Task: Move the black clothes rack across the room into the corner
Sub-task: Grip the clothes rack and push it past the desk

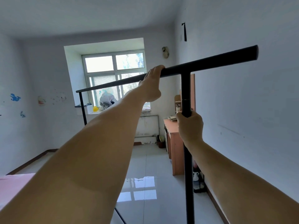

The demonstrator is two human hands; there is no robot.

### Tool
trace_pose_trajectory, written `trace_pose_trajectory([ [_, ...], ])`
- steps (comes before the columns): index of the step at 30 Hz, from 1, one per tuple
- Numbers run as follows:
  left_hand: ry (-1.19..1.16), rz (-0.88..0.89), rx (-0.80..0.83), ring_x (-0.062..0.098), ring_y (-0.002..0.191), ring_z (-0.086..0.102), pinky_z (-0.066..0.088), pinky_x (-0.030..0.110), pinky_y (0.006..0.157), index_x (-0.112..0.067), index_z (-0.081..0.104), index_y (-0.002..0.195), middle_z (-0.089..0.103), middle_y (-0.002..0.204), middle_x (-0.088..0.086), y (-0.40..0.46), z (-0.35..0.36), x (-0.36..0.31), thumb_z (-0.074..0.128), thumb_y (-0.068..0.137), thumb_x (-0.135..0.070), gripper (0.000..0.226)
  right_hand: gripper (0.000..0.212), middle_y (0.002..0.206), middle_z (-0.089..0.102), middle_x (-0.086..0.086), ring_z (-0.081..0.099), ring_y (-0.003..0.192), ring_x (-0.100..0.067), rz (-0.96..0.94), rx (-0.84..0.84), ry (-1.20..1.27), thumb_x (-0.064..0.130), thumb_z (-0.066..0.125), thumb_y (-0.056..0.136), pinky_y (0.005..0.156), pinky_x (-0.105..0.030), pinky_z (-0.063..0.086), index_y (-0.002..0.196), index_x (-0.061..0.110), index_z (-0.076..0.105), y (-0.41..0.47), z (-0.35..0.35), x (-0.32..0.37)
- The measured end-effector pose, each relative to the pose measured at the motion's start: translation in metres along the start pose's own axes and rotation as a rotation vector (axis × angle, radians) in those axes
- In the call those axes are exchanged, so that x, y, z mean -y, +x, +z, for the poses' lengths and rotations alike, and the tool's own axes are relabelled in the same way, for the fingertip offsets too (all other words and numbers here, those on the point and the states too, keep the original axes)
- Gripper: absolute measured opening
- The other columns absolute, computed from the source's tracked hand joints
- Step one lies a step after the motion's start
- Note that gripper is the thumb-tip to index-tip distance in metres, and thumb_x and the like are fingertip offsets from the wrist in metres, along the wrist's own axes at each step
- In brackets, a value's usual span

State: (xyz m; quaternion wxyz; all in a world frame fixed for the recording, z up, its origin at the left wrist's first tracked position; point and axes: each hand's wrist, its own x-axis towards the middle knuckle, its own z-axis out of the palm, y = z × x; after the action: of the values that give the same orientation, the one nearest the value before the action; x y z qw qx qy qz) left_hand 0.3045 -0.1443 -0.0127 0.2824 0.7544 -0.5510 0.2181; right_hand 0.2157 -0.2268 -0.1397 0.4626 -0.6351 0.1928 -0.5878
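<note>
The black clothes rack fills the middle of the head view, its bare top bar running from upper right down toward the window. My left hand is wrapped over that top bar from below. My right hand grips the near upright post at about mid height. The far upright stands near the window sill. The rack's feet are mostly hidden; a thin black strut shows under my left forearm.
A wooden desk with a shelf stands against the right wall. A window with a cluttered sill is straight ahead. Pink bedding sits at lower left. Glossy white floor tiles stretch ahead. Small items lie by the right skirting.
</note>
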Motion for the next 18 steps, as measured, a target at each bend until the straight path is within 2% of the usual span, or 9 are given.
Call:
trace_pose_trajectory([
  [2,0.016,-0.007,-0.004,0.025,0.136,0.029,0.034,0.049,0.108,-0.02,0.015,0.146,0.024,0.149,0.003,0.013,0.01,0.011,0.051,0.074,0.014,0.087,0.021,0.059,0.056,0.0,0.049,0.044,-0.007,0.006,0.003,-0.013,0.016,0.059,0.082,0.039,-0.012,0.041,0.063,0.019,0.05,0.014,0.009,-0.012],
  [6,0.062,-0.011,0.012,0.023,0.139,0.025,0.036,0.048,0.107,-0.024,0.007,0.149,0.02,0.152,0.001,0.038,0.026,0.033,0.05,0.075,0.015,0.094,0.025,0.053,0.051,0.005,0.046,0.043,-0.006,0.021,0.025,0.012,0.016,0.059,0.081,0.038,-0.013,0.039,0.06,0.022,0.047,0.039,0.028,-0.034],
  [9,0.043,-0.027,-0.005,0.024,0.131,0.035,0.042,0.033,0.095,-0.023,0.018,0.146,0.027,0.147,0.003,0.061,0.037,0.045,0.048,0.075,0.016,0.086,0.029,0.049,0.047,0.006,0.043,0.04,-0.004,0.026,0.056,0.012,0.014,0.057,0.08,0.04,-0.013,0.037,0.056,0.022,0.042,0.062,0.04,-0.05],
  [14,-0.062,-0.097,0.033,0.023,0.101,0.047,0.042,0.027,0.068,-0.023,0.035,0.131,0.038,0.128,0.004,0.105,0.06,0.059,0.056,0.072,-0.003,0.066,0.026,0.051,0.047,0.004,0.044,0.042,-0.009,0.044,0.116,0.056,0.012,0.057,0.082,0.041,-0.018,0.037,0.06,0.02,0.044,0.102,0.053,-0.077],
  [16,-0.108,-0.122,0.039,0.022,0.095,0.045,0.038,0.028,0.066,-0.021,0.038,0.125,0.039,0.122,0.005,0.122,0.072,0.067,0.057,0.069,-0.013,0.06,0.027,0.051,0.047,0.004,0.043,0.042,-0.009,0.044,0.128,0.054,0.014,0.057,0.082,0.04,-0.016,0.035,0.06,0.021,0.043,0.119,0.06,-0.089],
  [18,-0.161,-0.152,0.032,0.023,0.095,0.044,0.037,0.03,0.07,-0.02,0.041,0.121,0.039,0.116,0.004,0.137,0.083,0.076,0.054,0.065,-0.021,0.058,0.027,0.05,0.046,0.004,0.043,0.042,-0.01,0.053,0.149,0.062,0.014,0.057,0.082,0.039,-0.016,0.035,0.059,0.021,0.043,0.133,0.067,-0.101],
])
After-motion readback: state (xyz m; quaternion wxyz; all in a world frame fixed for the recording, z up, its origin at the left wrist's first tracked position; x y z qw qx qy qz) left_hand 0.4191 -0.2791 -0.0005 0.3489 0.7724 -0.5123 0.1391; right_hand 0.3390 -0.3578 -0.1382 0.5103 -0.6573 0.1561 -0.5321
